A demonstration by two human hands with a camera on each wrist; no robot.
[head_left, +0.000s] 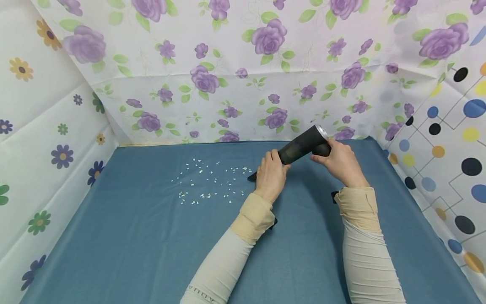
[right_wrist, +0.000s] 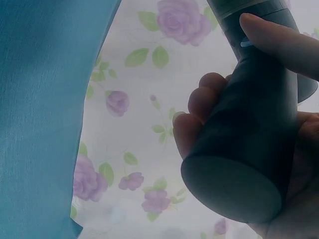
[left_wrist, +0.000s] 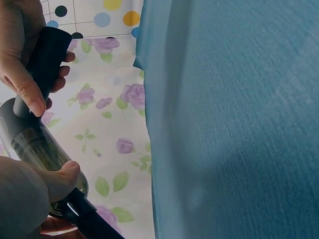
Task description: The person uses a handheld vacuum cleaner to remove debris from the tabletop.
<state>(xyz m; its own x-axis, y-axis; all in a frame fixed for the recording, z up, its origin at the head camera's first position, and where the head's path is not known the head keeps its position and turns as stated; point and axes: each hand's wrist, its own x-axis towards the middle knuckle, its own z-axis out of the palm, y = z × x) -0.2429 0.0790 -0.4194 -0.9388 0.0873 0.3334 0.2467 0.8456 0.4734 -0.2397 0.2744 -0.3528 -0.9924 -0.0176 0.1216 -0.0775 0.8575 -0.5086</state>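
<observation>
A black handheld vacuum cleaner (head_left: 303, 143) is held tilted above the table, its narrow nozzle (head_left: 252, 177) pointing down and left beside scattered white bits (head_left: 201, 172). My left hand (head_left: 271, 175) grips the front of its body near the nozzle; in the left wrist view the thumb lies over the see-through dust cup (left_wrist: 37, 147). Around the handle (right_wrist: 244, 124) curl the fingers of my right hand (head_left: 343, 162), with the thumb near the body end in the right wrist view. Whether the nozzle tip touches the cloth, I cannot tell.
Blue cloth (head_left: 152, 245) covers the table. Behind it hangs a white sheet with purple roses (head_left: 205, 80). A flowered sheet (head_left: 38, 169) stands on the left, a dotted one (head_left: 436, 164) on the right.
</observation>
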